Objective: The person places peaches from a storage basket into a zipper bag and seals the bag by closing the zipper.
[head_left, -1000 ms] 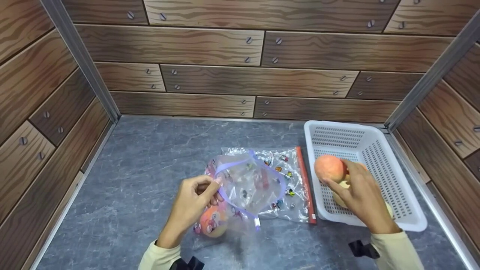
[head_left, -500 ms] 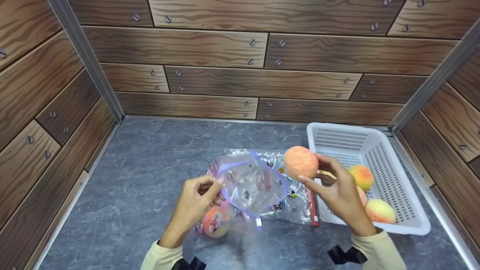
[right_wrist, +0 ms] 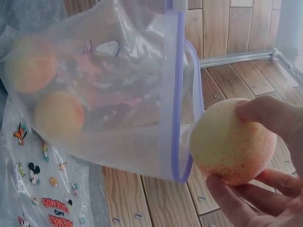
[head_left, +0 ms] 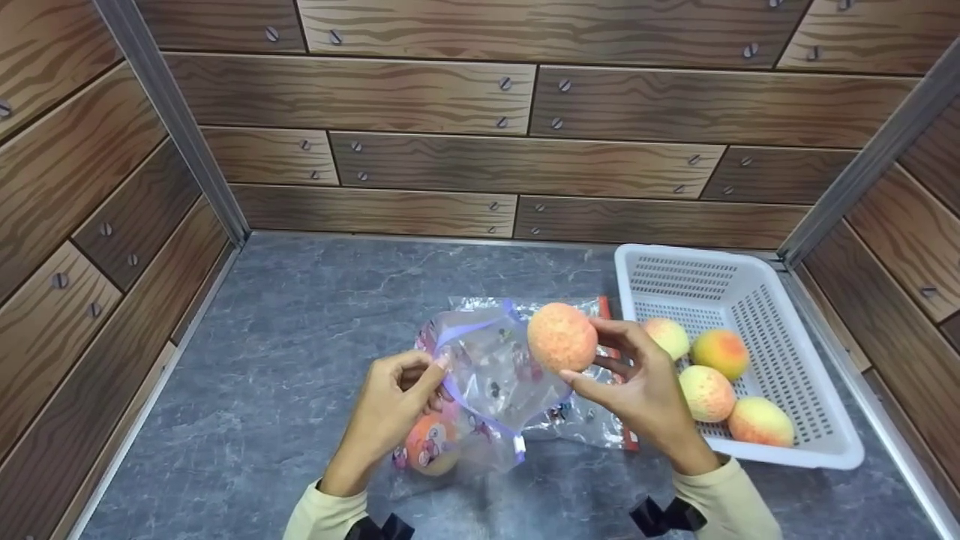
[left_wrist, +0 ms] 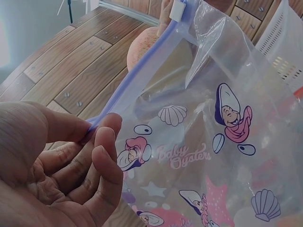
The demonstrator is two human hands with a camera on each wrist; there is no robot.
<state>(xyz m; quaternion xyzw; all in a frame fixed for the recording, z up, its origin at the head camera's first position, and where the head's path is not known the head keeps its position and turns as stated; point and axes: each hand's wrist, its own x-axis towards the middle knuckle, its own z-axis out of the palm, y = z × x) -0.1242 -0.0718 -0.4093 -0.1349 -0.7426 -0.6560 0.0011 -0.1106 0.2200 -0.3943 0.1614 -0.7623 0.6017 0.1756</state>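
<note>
Inspector: What had changed?

Clerk: The right hand (head_left: 641,390) had carried a peach (head_left: 562,337) from over the basket (head_left: 784,337) to beside the mouth of the bag (right_wrist: 132,130).

Inspector: And the grips?

Clerk: The right hand held that peach between thumb and fingers, outside the bag; the left hand (head_left: 394,405) pinched the rim (right_wrist: 178,94), which gaped.

Inspector: Bearing on the work?

Clerk: Bagging appeared part done: two peaches (right_wrist: 59,113) showed inside, while four peaches (head_left: 720,354) lay in the basket. The carried one seemed nearly lined up for entry.

A red-edged clear bag (head_left: 589,426) with cartoon prints lies on the grey marbled tabletop (head_left: 315,315) before wood-plank walls (head_left: 435,165).
</note>
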